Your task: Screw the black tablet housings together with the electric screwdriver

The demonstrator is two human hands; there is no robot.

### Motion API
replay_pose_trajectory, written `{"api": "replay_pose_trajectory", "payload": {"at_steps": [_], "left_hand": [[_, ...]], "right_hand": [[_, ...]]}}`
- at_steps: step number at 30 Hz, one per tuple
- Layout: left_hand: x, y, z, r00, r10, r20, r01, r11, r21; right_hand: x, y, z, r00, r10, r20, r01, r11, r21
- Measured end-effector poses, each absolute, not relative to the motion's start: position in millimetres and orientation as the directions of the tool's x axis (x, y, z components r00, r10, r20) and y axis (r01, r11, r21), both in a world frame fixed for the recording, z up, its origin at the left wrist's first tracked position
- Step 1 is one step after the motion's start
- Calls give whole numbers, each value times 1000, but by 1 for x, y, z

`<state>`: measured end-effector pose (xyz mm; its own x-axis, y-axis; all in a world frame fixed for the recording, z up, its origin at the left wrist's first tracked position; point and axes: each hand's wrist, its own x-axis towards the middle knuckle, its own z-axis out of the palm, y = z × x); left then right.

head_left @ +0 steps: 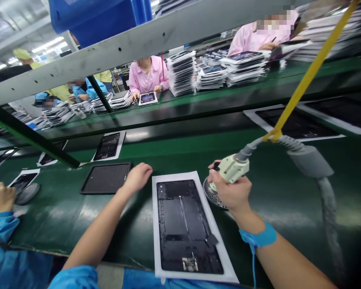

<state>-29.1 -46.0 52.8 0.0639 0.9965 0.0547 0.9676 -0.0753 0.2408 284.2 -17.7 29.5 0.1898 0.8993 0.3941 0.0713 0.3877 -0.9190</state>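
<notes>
My right hand (231, 190) is wrapped round a pale green electric screwdriver (233, 168), which hangs by its cable from a yellow strap. Just below that hand lies a round metal dish (209, 193) with a pattern of holes; the screwdriver's tip is hidden. Between my hands, an opened tablet housing (180, 212) rests on a white sheet (157, 265), with a small circuit board (190, 263) at its near end. Beyond the sheet's upper left corner hovers my left hand (139, 176), fingers curled together, their tips partly hidden. A shallow black tray (105, 178) sits beside it.
More tablet housings on white sheets lie along the green bench, such as one at far left (108, 145) and one at right (295, 122). A green post (33, 136) and grey beam (120, 48) cross in front. A co-worker's hand (0, 196) is at left.
</notes>
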Motion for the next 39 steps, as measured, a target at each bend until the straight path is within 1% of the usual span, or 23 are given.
{"api": "replay_pose_trajectory", "payload": {"at_steps": [3,4,6,9,14,16,17,19,21,23,25,27,30,32,35,37,39], "left_hand": [[-92,-53,74,-111,992,-54,988,116,99],[-107,-55,77,-141,986,-83,987,147,68],[-125,-57,79,-159,978,-134,984,168,58],[-131,-57,74,-138,976,-169,982,157,105],[-134,-57,76,-137,975,-173,974,164,156],[-134,-61,81,-164,980,-113,963,184,195],[-130,-63,84,-169,984,-64,955,179,237],[-116,-70,86,-141,989,44,934,118,338],[-90,-77,81,-75,990,115,908,20,418],[-60,-84,68,-24,991,131,882,-41,469],[-33,-88,52,-5,995,104,873,-46,485],[-14,-89,36,23,996,87,893,-59,446],[0,-88,21,77,990,122,941,-112,318],[3,-87,18,99,985,139,966,-128,224],[8,-85,21,127,986,104,984,-138,112],[10,-87,23,127,987,99,988,-134,69],[11,-88,22,104,984,143,992,-112,52]], "right_hand": [[283,-17,30,193,891,411,92,401,-911],[284,-17,30,191,887,419,97,408,-908],[284,-17,30,185,882,432,99,421,-902],[284,-17,29,189,884,428,89,419,-904],[283,-16,30,204,886,416,77,409,-909],[283,-17,31,200,885,421,73,415,-907],[283,-17,32,198,884,424,75,418,-905],[283,-17,33,199,883,425,76,418,-905],[283,-17,33,202,883,423,73,417,-906],[283,-17,33,207,881,425,68,420,-905],[283,-16,32,208,879,429,73,424,-903],[283,-16,32,209,877,432,78,425,-902],[283,-15,30,202,883,423,61,420,-905],[284,-15,28,192,892,409,45,408,-912],[283,-15,27,199,908,369,29,371,-928],[281,-16,28,200,919,340,15,344,-939],[279,-16,29,173,925,339,-5,345,-939]]}}
